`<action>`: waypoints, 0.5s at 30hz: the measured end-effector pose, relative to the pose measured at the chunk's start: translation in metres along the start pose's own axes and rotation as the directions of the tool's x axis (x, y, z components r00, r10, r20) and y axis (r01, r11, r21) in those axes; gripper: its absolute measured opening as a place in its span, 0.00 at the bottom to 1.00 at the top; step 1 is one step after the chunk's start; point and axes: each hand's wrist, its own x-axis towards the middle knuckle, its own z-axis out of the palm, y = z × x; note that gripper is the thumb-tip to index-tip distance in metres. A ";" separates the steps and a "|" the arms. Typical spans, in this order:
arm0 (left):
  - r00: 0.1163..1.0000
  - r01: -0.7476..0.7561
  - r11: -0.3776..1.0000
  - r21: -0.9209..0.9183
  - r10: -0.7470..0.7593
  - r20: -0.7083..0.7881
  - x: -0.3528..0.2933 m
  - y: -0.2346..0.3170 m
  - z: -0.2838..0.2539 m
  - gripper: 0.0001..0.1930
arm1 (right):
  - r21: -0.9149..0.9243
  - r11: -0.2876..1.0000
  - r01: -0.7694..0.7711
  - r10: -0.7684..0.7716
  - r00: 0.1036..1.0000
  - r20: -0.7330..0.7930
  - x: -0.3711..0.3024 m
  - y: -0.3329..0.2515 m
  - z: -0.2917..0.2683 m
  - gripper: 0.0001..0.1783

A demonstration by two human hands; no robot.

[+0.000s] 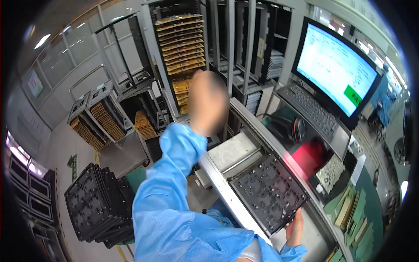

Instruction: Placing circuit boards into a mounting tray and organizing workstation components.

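My left arm, in a blue sleeve, stretches up to a rack of yellow-orange circuit panels (181, 43). My left hand (208, 102) is in front of the rack's lower shelves; it is smeared, so its fingers and anything in them cannot be made out. Low on the right, my right hand (295, 229) grips the near right corner of a black fixture plate (270, 192). This plate is studded with small clips and pegs and lies flat across the metal rails (220, 183) of a conveyor. No yellow panel lies on it.
A leaning stack of similar black plates (89, 205) stands at left. Behind it are a trolley with panel magazines (102, 118). On the right are a monitor (336, 70), a keyboard (307, 107), a black handheld scanner (288, 126), a red container (309, 157) and green strips (353, 214).
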 end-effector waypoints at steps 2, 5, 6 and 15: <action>0.959 -0.073 0.967 0.242 0.135 -0.250 0.059 -0.050 -0.031 0.21 | -0.101 0.995 -0.017 0.017 1.000 -0.001 0.006 0.003 -0.008 0.32; 0.904 -0.104 0.863 0.494 0.289 -0.316 0.144 -0.083 -0.062 0.18 | -0.175 0.984 -0.004 -0.003 0.999 -0.040 0.008 0.001 -0.017 0.32; 0.897 -0.128 0.849 0.512 0.320 -0.305 0.169 -0.094 -0.066 0.16 | -0.151 0.988 0.038 -0.048 0.997 -0.063 0.017 0.009 -0.031 0.31; 0.969 -0.133 0.595 0.793 -0.089 0.229 0.254 -0.108 -0.069 0.10 | -0.199 0.958 0.207 -0.250 0.942 -0.222 0.027 0.020 -0.042 0.28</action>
